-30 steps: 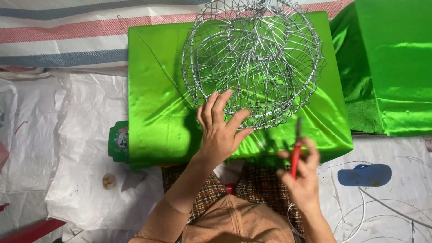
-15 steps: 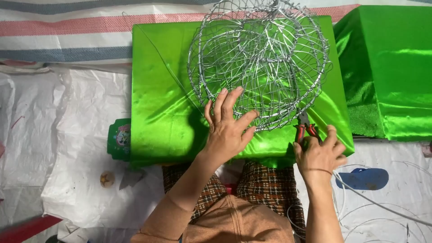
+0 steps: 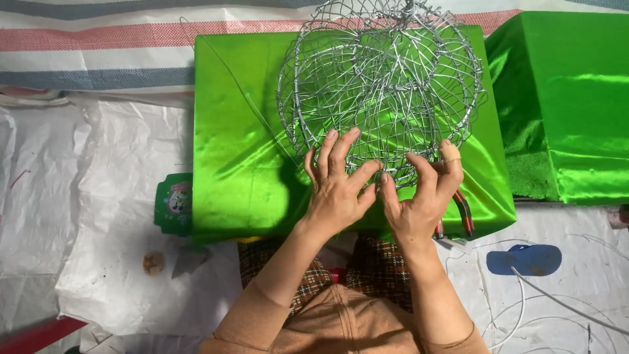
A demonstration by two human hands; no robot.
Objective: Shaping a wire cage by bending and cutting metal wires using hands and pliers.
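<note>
White plastic sheeting covers the floor, with a striped tarp along the top. Two shiny green satin-wrapped blocks sit on it, the big one in the middle, another just to its right. The round wire-mesh frame rests on the middle block. Left hand lies spread on its near edge, right hand pinches wire there. A small green packet peeks out at the block's left.

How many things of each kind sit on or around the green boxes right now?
Green satin-covered boxes: 2
Round silver wire mesh basket: 1
Red-handled pliers: 1
Blue flip-flop sandal: 1
Small green printed can: 1
Total: 6
</note>
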